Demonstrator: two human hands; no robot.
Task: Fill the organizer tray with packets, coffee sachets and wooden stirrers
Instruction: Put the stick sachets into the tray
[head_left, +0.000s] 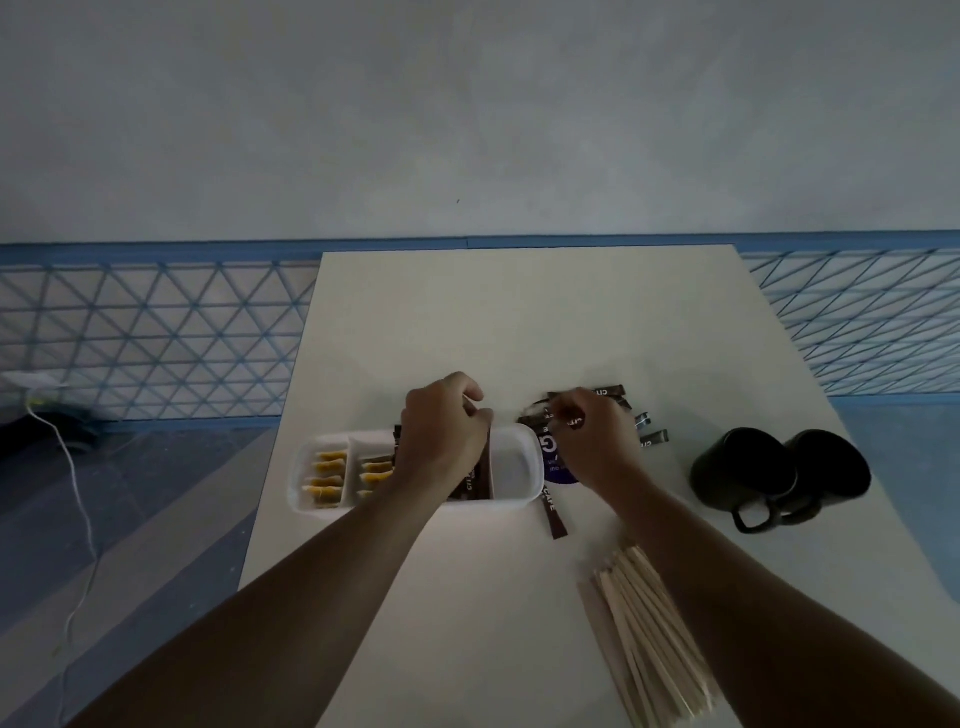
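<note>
On a pale table (519, 322), a white organizer tray (519, 434) is the centre of work. Wooden stirrers (644, 639) lie nearer than the tray, to its right; two black mugs (779, 473) stand farther right. Over the tray, the left hand (441, 431) grips coffee sachets (480, 473) in its middle section. The right hand (592, 441), apart at the tray's right end, pinches a loose sachet (571, 422). Yellow packets (330, 475) fill the tray's left compartments.

- From my end the organizer tray (535, 470) reads as white plastic, smooth with a faint sheen.
- The coffee sachets (553, 515) look like dark, slightly glossy film.
- The wooden stirrers (649, 639) are pale bare wood, matt.
- The table (493, 322) looks smooth and matt to me, and the mugs (743, 467) are dark and dull.
</note>
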